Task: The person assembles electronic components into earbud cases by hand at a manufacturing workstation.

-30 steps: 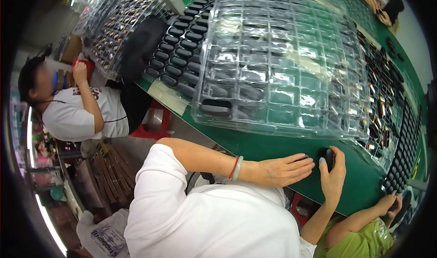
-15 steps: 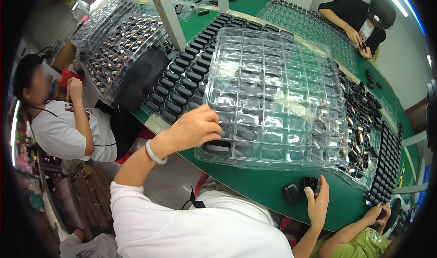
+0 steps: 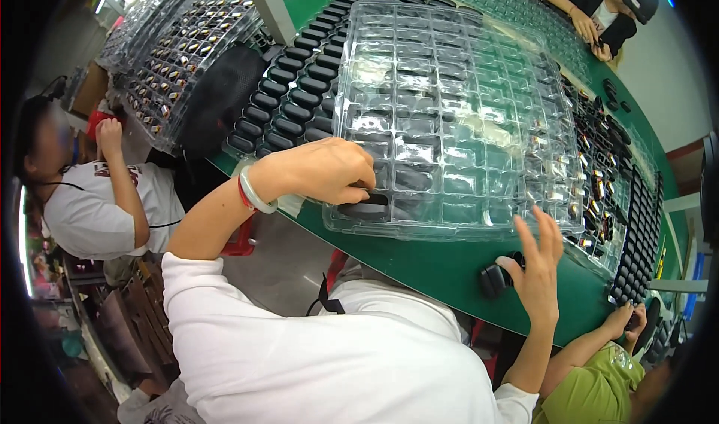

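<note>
A clear plastic tray (image 3: pixel 449 228) with many cells lies tilted over the green table. One near-left cell holds a black oval case (image 3: pixel 365 209). My left hand (image 3: pixel 322 171) is closed, its bent fingertips pressed at that case's upper edge. By the tray's near right edge, my right hand (image 3: pixel 538 267) has its fingers spread and grips nothing that I can see. Its thumb is beside a small black case (image 3: pixel 493 280) on the table, and another dark piece is partly hidden behind the thumb.
Rows of black oval cases (image 3: pixel 281 108) stand left of the tray. At right lie a tray of small parts (image 3: pixel 599 199) and rows of black pieces (image 3: pixel 636 237). A co-worker in green (image 3: pixel 599 383) sits close on the right; others sit left and far right. A white post (image 3: pixel 268 8) rises behind.
The whole view has shifted, so the table appears higher. My right hand has reached farther toward the tray's near edge, fingers spreading. My left hand stays at the oval case.
</note>
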### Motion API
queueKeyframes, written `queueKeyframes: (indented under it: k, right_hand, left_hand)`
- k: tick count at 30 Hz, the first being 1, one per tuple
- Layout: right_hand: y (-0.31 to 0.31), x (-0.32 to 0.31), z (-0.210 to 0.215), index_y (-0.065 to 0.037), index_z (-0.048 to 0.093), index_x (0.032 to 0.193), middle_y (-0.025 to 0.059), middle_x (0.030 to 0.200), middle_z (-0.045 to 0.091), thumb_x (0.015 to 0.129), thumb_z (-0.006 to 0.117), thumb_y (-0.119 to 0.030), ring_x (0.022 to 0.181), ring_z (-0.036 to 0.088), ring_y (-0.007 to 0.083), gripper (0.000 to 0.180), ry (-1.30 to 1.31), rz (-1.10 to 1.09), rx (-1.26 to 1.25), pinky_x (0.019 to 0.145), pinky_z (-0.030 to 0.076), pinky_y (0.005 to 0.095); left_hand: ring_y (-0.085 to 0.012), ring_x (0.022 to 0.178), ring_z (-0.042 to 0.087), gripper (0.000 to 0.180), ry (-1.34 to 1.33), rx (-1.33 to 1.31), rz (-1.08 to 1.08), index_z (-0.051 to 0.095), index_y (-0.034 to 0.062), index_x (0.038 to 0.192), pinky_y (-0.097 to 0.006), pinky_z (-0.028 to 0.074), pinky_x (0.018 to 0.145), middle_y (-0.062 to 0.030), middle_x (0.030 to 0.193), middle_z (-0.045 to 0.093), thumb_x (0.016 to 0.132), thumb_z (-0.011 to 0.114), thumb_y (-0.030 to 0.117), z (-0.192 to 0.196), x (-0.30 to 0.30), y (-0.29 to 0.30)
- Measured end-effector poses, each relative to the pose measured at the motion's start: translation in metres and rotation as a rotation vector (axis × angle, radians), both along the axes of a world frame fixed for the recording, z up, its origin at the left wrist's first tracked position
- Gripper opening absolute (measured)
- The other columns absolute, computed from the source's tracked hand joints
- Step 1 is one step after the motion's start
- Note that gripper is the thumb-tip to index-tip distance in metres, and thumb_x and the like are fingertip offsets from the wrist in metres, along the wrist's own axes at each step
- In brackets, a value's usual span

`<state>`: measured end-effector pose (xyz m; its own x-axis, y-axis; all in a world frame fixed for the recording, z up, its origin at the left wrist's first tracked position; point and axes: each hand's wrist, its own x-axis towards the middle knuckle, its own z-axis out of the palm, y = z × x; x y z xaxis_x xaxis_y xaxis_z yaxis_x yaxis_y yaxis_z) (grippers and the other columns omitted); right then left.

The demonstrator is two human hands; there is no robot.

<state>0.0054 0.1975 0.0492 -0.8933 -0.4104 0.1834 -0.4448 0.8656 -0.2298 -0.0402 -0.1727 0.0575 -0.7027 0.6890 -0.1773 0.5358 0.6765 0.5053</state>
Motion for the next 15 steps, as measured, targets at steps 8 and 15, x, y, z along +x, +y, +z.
queueKeyframes:
  k: [8,15]
  right_hand:
    - [-0.002,-0.027,-0.027,-0.005,0.057,0.106,0.0108,0.107,0.057,0.070,0.063,0.000,0.098,0.054,0.0297,0.037,-0.025,0.446,-0.005,0.086,0.041,0.0402]
    - [0.004,-0.041,-0.010,-0.003,0.056,0.093,0.0089,0.094,0.060,0.073,0.056,-0.004,0.087,0.058,0.0262,0.020,0.342,0.434,-0.006,0.077,0.044,0.0394]
  left_hand:
    - [-0.0328,0.062,0.062,0.016,0.198,-0.111,-0.108,0.065,0.0075,0.069,-0.041,0.050,0.060,-0.0137,0.063,0.062,0.075,0.062,0.022,-0.002,0.007,0.013]
    - [-0.0327,0.061,0.061,0.015,0.304,0.036,-0.047,0.062,0.0029,0.071,-0.041,0.050,0.059,-0.0142,0.061,0.060,0.076,0.059,0.017,0.033,0.015,0.015]
